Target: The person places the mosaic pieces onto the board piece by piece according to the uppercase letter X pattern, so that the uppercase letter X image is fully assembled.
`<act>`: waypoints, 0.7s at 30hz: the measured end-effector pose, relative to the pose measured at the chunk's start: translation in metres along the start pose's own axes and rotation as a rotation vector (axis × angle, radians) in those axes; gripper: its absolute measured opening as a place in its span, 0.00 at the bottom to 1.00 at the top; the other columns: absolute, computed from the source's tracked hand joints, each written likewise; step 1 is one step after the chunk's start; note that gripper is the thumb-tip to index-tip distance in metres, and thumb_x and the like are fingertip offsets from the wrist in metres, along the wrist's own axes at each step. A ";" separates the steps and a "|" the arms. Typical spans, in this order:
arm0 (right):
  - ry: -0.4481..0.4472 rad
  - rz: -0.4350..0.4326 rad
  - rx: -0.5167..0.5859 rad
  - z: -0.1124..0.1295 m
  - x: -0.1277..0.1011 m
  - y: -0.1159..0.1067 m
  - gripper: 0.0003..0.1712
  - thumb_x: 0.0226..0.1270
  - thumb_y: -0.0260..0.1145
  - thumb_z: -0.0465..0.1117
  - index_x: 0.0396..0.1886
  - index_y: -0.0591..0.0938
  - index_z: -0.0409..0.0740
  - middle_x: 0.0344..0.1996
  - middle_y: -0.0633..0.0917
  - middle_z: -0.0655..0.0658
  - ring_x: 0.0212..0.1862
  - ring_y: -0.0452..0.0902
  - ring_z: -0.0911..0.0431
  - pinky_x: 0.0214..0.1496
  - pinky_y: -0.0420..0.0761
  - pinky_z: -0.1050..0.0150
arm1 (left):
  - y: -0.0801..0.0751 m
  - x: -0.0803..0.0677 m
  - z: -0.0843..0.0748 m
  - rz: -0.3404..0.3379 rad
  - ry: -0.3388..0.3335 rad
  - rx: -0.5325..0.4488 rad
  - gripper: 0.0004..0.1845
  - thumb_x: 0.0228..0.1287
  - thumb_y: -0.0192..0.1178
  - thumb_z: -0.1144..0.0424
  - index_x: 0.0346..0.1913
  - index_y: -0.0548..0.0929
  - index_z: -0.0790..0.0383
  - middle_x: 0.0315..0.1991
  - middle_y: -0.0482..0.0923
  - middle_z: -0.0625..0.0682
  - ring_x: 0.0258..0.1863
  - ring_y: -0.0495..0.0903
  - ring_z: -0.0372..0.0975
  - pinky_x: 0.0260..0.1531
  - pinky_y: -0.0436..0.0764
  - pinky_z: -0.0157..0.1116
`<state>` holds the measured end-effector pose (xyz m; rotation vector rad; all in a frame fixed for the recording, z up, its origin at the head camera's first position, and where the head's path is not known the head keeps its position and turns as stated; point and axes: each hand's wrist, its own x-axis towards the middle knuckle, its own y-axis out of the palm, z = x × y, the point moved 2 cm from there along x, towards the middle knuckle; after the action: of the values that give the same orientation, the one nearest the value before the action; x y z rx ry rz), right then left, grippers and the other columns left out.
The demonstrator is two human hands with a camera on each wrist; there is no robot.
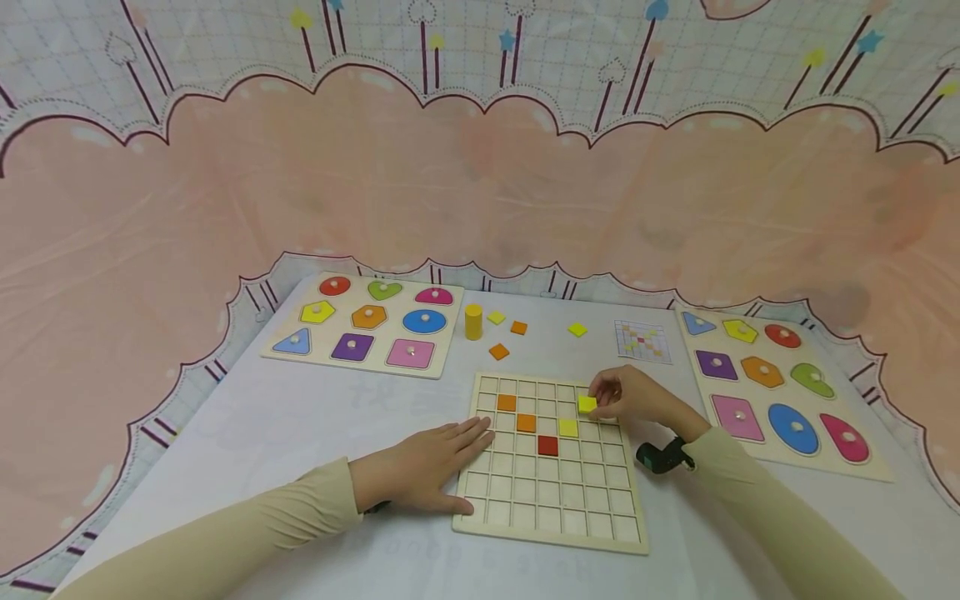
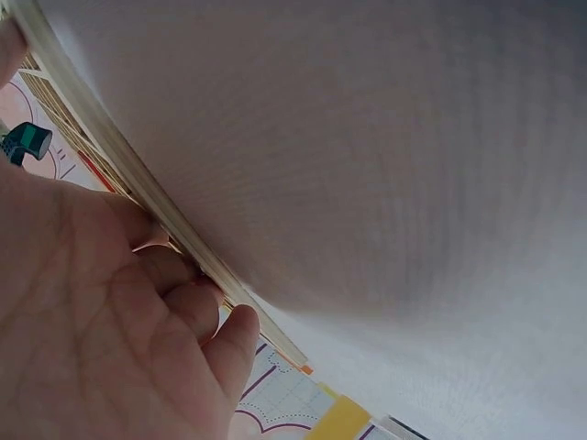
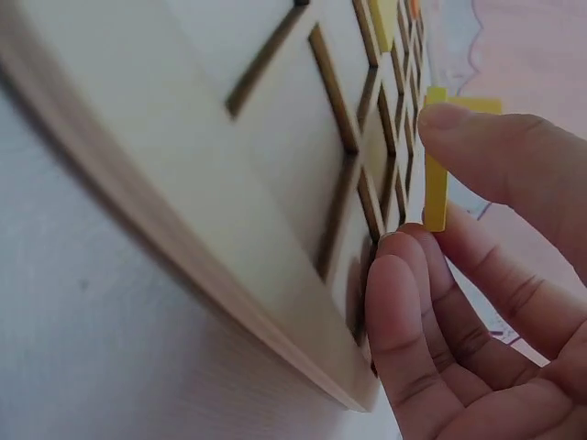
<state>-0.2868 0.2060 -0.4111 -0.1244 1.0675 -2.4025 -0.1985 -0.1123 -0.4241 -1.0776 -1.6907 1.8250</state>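
We see the right hand [image 1: 630,396] pinching a yellow tile [image 1: 587,404] between thumb and fingers, over the far right part of a pale wooden grid board [image 1: 555,543]; the right wrist view shows the tile held on edge, though we cannot tell whether it touches the board; the left hand [image 1: 427,467] rests at the board's left edge, its fingers straight, the thumb spread away from them toward the near corner.

In the grid we find two orange tiles [image 1: 507,402] on a slant at far left, a red tile [image 1: 547,446] near the middle, and a second yellow tile [image 1: 567,427] to its far right, just short of the pinched one; beyond the board lie loose orange tiles [image 1: 499,352] and loose yellow tiles [image 1: 577,330], near a yellow cylinder [image 1: 473,323]; at far right we see a printed card [image 1: 642,342] with a coloured pattern.

On the white table [image 1: 225,458] we also have a left shape puzzle [image 1: 397,307] and a right shape puzzle [image 1: 757,348], both with knobbed coloured pieces; a pink patterned cloth [image 1: 480,183] stands behind everything.
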 end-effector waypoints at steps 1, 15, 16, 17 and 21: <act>-0.003 0.002 -0.002 0.000 0.000 0.001 0.14 0.50 0.75 0.40 0.33 0.81 0.39 0.25 0.79 0.48 0.29 0.72 0.58 0.32 0.75 0.72 | 0.000 0.000 0.000 0.000 0.000 0.001 0.50 0.59 0.48 0.30 0.75 0.46 0.56 0.77 0.40 0.50 0.76 0.44 0.42 0.72 0.55 0.41; -0.041 0.039 -0.028 -0.003 0.004 0.002 0.12 0.50 0.74 0.37 0.32 0.81 0.38 0.24 0.79 0.49 0.29 0.72 0.59 0.31 0.74 0.72 | 0.000 -0.001 0.000 -0.004 0.004 0.012 0.50 0.59 0.47 0.30 0.75 0.46 0.56 0.77 0.41 0.50 0.76 0.43 0.42 0.72 0.55 0.41; -0.045 0.041 -0.029 -0.003 0.004 0.002 0.12 0.50 0.74 0.37 0.32 0.81 0.38 0.25 0.80 0.48 0.29 0.72 0.59 0.31 0.74 0.72 | 0.000 -0.001 0.000 -0.005 0.006 0.012 0.50 0.59 0.47 0.30 0.75 0.46 0.56 0.77 0.41 0.51 0.76 0.43 0.42 0.72 0.55 0.41; -0.050 0.042 -0.031 -0.003 0.004 0.002 0.12 0.50 0.74 0.37 0.32 0.81 0.38 0.25 0.80 0.48 0.29 0.72 0.59 0.31 0.75 0.72 | 0.000 -0.001 0.000 -0.005 0.007 0.012 0.50 0.59 0.47 0.30 0.75 0.46 0.56 0.77 0.41 0.51 0.76 0.43 0.42 0.72 0.55 0.41; -0.056 0.046 -0.038 -0.003 0.004 0.001 0.12 0.50 0.74 0.37 0.32 0.81 0.38 0.26 0.81 0.48 0.29 0.72 0.59 0.32 0.75 0.72 | -0.001 -0.001 0.000 -0.011 0.015 0.021 0.50 0.60 0.47 0.30 0.75 0.46 0.57 0.77 0.41 0.51 0.76 0.44 0.42 0.72 0.56 0.41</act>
<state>-0.2905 0.2056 -0.4146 -0.1768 1.0789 -2.3248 -0.1979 -0.1125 -0.4231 -1.0685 -1.6618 1.8195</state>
